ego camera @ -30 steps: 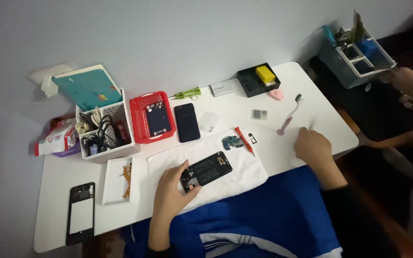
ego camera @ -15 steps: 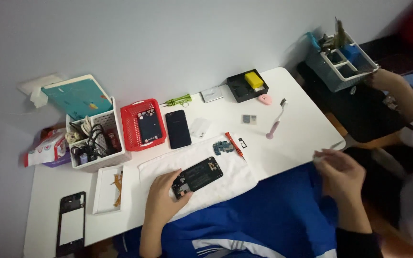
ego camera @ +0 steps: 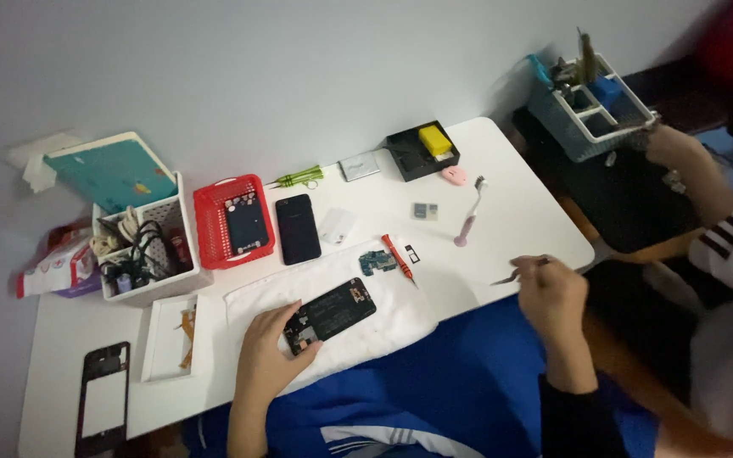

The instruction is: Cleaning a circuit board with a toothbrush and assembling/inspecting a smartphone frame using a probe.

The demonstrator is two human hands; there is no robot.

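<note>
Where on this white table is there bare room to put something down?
Bare patches: the right end of the table beyond the pink brush, and the near-left strip between the phone frame and white cloth. The back-left is crowded: white bin, red basket, black phone.

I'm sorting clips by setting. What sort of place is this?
Probably a phone-repair bench: an opened phone on a white cloth, a red screwdriver beside it, and a white bin of cables on the white table.
</note>
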